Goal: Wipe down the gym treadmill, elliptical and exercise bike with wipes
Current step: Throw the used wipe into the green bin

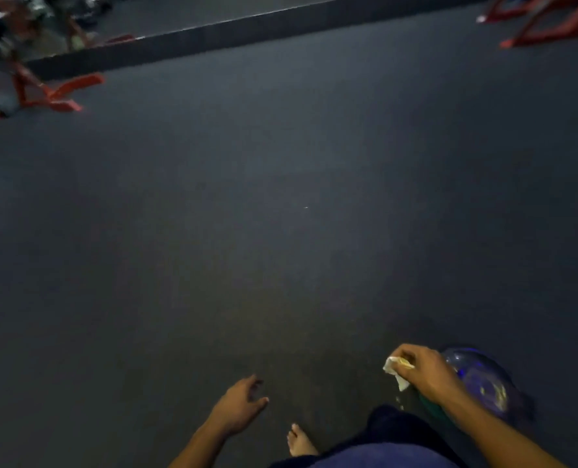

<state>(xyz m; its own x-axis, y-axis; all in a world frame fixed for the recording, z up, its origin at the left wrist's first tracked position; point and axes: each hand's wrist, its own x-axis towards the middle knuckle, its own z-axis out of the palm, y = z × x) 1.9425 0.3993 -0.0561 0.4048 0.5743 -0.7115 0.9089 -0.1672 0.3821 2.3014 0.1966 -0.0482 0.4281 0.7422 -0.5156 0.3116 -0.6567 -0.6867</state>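
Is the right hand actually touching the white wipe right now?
Touching. The head view shows the right hand pinching the crumpled white wipe between curled fingers and thumb, with the wipe's loose end hanging below them.

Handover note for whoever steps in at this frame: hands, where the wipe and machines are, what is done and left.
Right hand pinches a crumpled white wipe; a blurred clear bag shows behind that hand.
Left hand is open, holding nothing.
The person stands on dark floor; red-framed machines stand far off, out of reach.
Done: cannot tell from this view.
Left: walk to a machine and wipe.
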